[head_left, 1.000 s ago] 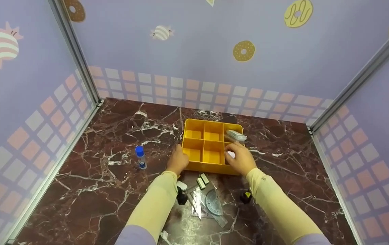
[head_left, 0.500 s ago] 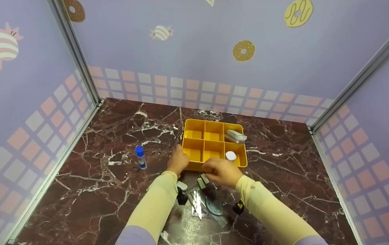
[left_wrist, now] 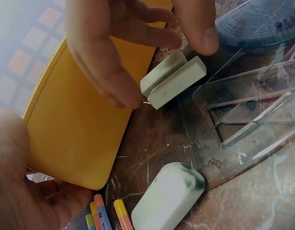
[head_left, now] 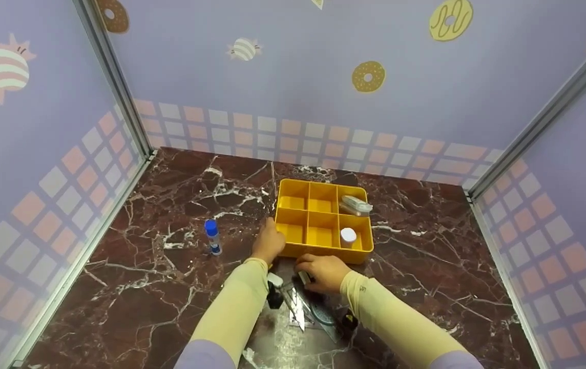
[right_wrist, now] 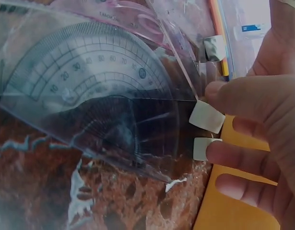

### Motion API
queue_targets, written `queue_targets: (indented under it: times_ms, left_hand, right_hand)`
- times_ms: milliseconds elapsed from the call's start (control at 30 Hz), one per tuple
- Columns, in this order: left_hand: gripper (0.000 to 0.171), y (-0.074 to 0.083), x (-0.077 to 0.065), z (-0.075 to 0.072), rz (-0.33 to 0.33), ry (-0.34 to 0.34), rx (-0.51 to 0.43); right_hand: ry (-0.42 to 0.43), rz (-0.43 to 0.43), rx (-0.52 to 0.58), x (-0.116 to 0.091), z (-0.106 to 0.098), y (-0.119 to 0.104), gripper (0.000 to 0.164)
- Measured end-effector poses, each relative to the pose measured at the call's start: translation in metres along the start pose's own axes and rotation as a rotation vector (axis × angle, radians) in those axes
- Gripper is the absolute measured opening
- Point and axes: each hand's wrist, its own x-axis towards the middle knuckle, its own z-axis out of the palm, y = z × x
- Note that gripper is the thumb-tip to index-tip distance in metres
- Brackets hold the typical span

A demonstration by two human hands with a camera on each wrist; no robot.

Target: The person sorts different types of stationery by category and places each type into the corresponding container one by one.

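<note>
Right hand is nearest to the action, held low over the tabletop just in front of the yellow tray, thumb and fingers spread apart and not closed on anything as far as can be seen. Two small white erasers are lying side by side right under it, between the thumb and the fingers in the left wrist view; whether a fingertip is actually touching one can't be told. What probably matters most is their lie: long axes pointed roughly from the tray's near wall back toward the person, so one end is faced to the wall and the other is nearer the clear protractor. Left hand is farther off from the pair and is taken up anyway, with the tray's left side gripped in it.
</note>
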Motion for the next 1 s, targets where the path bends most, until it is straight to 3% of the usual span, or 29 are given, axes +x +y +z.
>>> queue_targets:
  times_ms: [400, 600, 1000]
  left_hand:
    - [0.043, 0.002, -0.001, -0.001, -0.007, -0.006, -0.015]
    - [0.042, 0.001, 0.002, 0.000, -0.026, -0.014, -0.010]
    - [0.040, -0.001, 0.002, 0.001, -0.007, -0.006, -0.015]
  right_hand:
    - [-0.035, 0.019, -0.005, 0.005, 0.009, 0.000, 0.031]
    - [0.011, 0.000, 0.002, 0.006, 0.009, 0.000, 0.024]
    - [0.032, -0.076, 0.036, 0.010, -0.015, 0.003, 0.027]
